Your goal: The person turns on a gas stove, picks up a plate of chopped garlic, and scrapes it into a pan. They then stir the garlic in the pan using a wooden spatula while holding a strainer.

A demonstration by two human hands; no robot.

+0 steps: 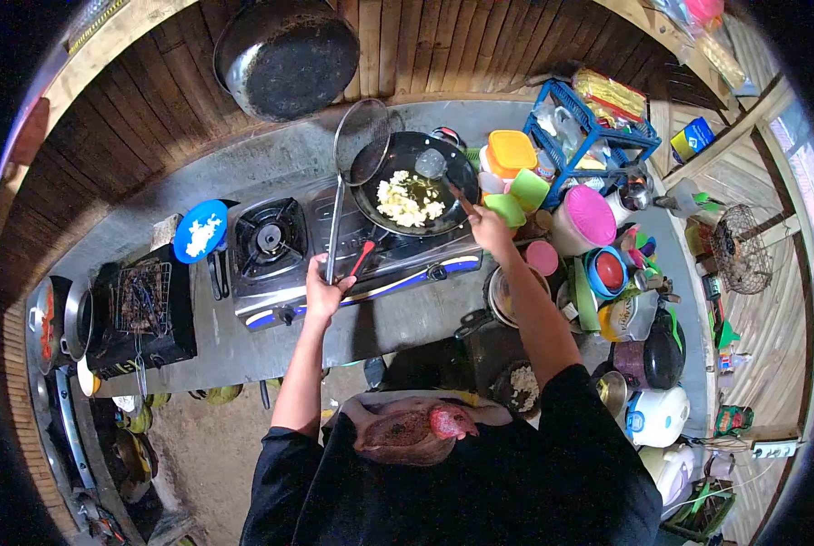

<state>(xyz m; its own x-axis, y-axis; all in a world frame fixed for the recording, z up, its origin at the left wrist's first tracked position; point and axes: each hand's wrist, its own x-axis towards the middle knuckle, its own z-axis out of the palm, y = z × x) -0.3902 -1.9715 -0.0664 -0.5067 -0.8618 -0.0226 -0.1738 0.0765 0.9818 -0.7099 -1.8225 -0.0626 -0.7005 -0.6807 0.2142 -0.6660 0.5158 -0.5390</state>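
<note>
One wok (416,150) holds pale food (405,202). Fingers of the right hand (491,229) clench one spatula (432,164), those of the left hand (325,296) one skimmer (363,136). At nine o'clock, one blue plate (184,246) holds white bits (203,235).

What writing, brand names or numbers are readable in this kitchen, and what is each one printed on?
No text is readable in this view.
Yellow-and-red packets at the back right: print too small and blurred to read.
Blue-and-yellow box on the right ledge: label blurred.
Wire skimmer held by the left hand and spatula held by the right hand: no marks show.
</note>
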